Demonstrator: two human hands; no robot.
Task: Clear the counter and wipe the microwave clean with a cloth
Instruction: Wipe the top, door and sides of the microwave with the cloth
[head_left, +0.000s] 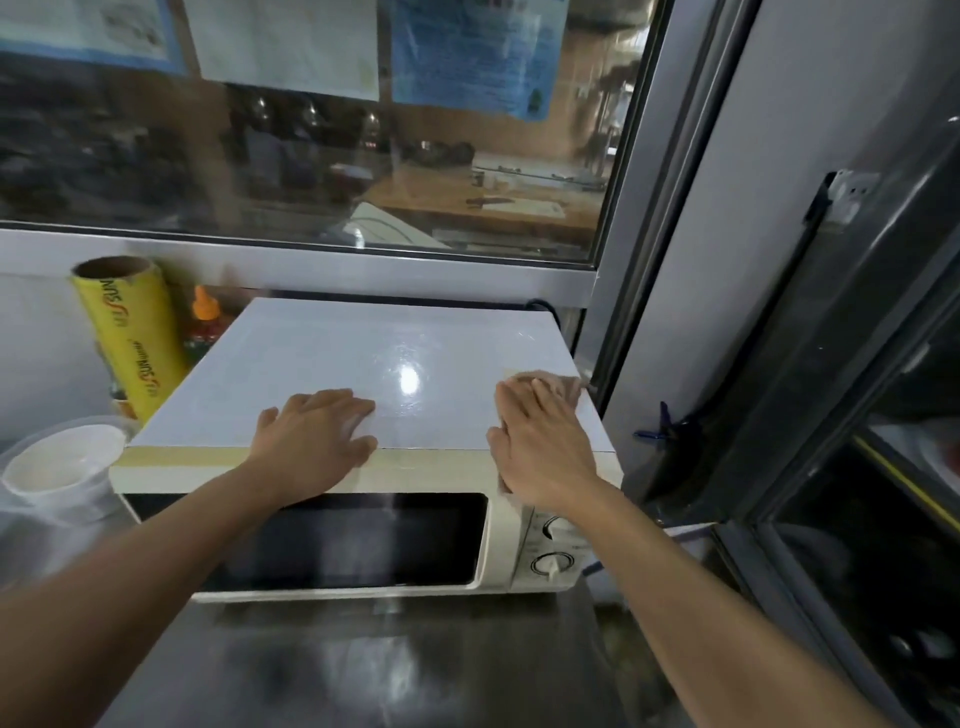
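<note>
Your right hand (540, 441) lies flat, fingers straight, pressing a brownish cloth (563, 387) onto the top of the microwave (322, 358) at its right front corner; the cloth shows past your fingertips and below your palm over the front edge. Your left hand (314, 434) rests open and flat on the top near the middle front, holding nothing, and looks to be steadying the box.

Watch that right corner: a stroke pushed further right could carry the cloth off the edge, and the hanging part below your palm could catch the dials (553, 545) and turn one. The microwave sits near the front of the steel counter (363, 670), so leaning hard on it may slide it. A wide sweep left risks knocking the yellow roll of wrap (130, 338) standing just beside the microwave, or the white cup (62, 462).

The roll's print reads partly "SUN"; the notices behind the glass are too blurred to read
</note>
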